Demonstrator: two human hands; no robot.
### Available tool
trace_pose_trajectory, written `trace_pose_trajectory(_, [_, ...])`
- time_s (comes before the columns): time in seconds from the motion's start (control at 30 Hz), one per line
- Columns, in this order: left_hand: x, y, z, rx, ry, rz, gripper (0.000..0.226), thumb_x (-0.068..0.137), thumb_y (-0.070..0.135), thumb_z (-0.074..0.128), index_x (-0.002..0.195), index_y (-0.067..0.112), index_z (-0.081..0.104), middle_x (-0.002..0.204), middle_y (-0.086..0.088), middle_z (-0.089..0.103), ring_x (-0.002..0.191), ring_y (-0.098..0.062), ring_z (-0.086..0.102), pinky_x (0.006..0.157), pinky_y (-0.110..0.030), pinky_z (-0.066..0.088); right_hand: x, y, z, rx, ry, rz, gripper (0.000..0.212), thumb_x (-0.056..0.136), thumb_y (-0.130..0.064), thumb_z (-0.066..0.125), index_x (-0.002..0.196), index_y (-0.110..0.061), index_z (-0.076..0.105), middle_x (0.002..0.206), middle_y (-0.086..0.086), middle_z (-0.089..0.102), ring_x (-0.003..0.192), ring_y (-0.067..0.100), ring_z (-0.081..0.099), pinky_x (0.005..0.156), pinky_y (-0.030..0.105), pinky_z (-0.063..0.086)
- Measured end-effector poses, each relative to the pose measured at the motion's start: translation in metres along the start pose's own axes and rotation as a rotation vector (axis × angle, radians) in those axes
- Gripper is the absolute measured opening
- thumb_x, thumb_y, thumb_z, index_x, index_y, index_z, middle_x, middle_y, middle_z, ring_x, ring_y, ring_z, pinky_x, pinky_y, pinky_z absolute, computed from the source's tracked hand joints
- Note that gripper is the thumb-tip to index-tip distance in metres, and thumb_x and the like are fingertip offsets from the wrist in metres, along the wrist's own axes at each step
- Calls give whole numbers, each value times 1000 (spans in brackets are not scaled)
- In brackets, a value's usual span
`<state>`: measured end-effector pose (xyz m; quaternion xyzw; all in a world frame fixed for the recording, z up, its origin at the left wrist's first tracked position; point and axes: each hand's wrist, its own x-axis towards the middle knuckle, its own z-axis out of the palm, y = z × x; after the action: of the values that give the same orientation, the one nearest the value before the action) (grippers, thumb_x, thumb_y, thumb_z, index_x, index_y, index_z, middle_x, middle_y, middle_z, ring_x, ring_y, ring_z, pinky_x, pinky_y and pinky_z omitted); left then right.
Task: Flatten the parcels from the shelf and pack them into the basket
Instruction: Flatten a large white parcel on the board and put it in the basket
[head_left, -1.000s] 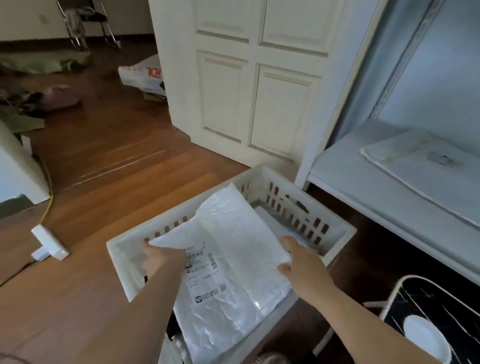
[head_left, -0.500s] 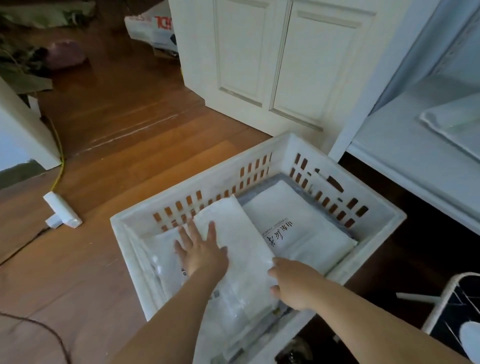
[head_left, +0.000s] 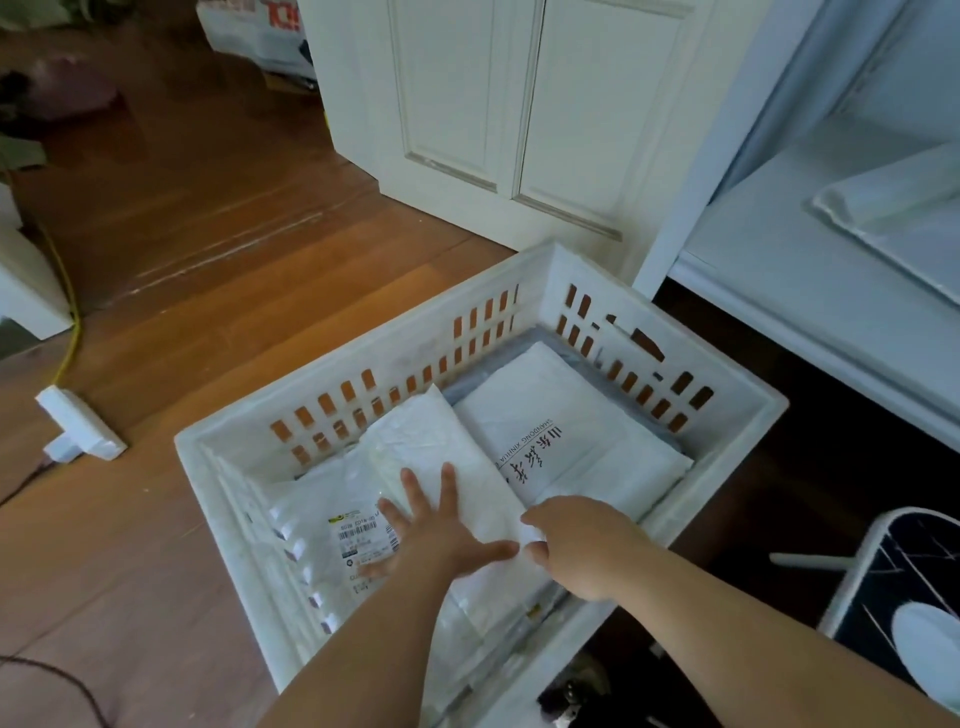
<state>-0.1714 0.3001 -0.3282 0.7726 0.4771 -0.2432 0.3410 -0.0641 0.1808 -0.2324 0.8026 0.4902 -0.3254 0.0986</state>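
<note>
From the head camera, a white slotted plastic basket (head_left: 737, 410) sits on the wooden floor (head_left: 218, 291), just in front of a white panelled door (head_left: 519, 104) and beside a pale shelf (head_left: 779, 270). Inside the basket, a crinkled white plastic parcel (head_left: 441, 452) with a barcode label (head_left: 361, 535) lies flat along the left side, overlapping the edge of a smoother white parcel with black printed lettering (head_left: 561, 415) that fills the right side; a grey layer shows beneath that one. The left hand (head_left: 431, 530) lies palm down on the crinkled parcel with its fingers spread and straight, its grip wide open and pressing rather than holding. The right hand (head_left: 576, 540) is at the parcel's near right edge with its fingers curled under, and its grip appears to pinch that edge, though the fingertips are hidden. On the shelf to the right lies another flat white parcel (head_left: 898, 223), well apart from the basket. A white power strip (head_left: 78, 426) with a yellow cable (head_left: 70, 296) rests on the floor to the left. At the lower right stands a white-rimmed dark stool (head_left: 893, 571).
</note>
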Motion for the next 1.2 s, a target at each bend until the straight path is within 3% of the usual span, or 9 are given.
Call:
trace_pose_trajectory(0.1, [-4,14,-12,41,20,23,136,55,82,65,142,42,-31,145,-8,-48,137,-44,-33,110,-71,8,-10,11,-7,-19,102,30,34,102,-35,38,126,-16,52,126,4,55,117,25,51,90,33,39])
trace_pose_trajectory(0.23, [-22,54,-39,100,77,160,129,62,79,65,148,36,-20,151,-12,-39,140,-43,-27,111,-70,8,-30,28,-17,-24,184,120,44,101,-40,39,137,-16,47,135,5,54,125,25,48,104,39,38])
trace_pose_trajectory(0.33, [-52,96,-62,119,159,243,119,69,70,67,152,32,-10,156,-11,-28,145,-43,-8,112,-66,18,-55,42,-29,-37,243,144,49,100,-44,41,141,-18,44,139,4,52,128,23,47,107,39,37])
trace_pose_trajectory(0.43, [-90,142,-81,188,286,420,94,82,56,66,152,18,15,160,-16,7,137,-32,36,106,-42,41,-90,61,-49,-18,306,206,47,100,-44,40,140,-18,45,138,7,52,127,25,47,105,40,39])
trace_pose_trajectory(0.5, [-119,173,-89,209,330,560,72,89,46,61,145,11,32,148,-14,36,122,-24,49,94,-34,45,-116,79,-64,-2,370,265,44,100,-41,40,135,-17,49,133,8,54,121,25,50,101,40,42])
trace_pose_trajectory(0.63, [-166,228,-88,296,340,673,75,92,46,56,150,12,22,154,-16,23,136,-33,37,105,-42,36,-164,127,-78,36,456,390,46,100,-40,39,138,-17,48,142,9,46,128,29,41,104,43,37])
trace_pose_trajectory(0.77, [-188,267,-66,392,339,789,76,91,47,56,150,13,24,158,-13,15,140,-30,32,110,-41,34,-212,177,-65,71,507,550,52,101,-44,41,144,-16,41,154,9,28,140,27,25,111,41,27])
trace_pose_trajectory(0.93, [-200,318,-25,508,249,863,77,93,49,52,154,18,16,162,-6,-2,146,-22,23,114,-37,28,-257,240,-30,128,532,714,51,101,-38,43,145,-14,37,160,7,11,143,27,19,110,43,28])
trace_pose_trajectory(1.2, [-185,398,32,653,196,1001,66,97,45,45,154,23,17,162,-4,1,149,-22,6,118,-37,17,-249,301,-28,155,535,713,52,94,-9,47,144,-15,32,161,7,-4,133,30,32,98,39,42])
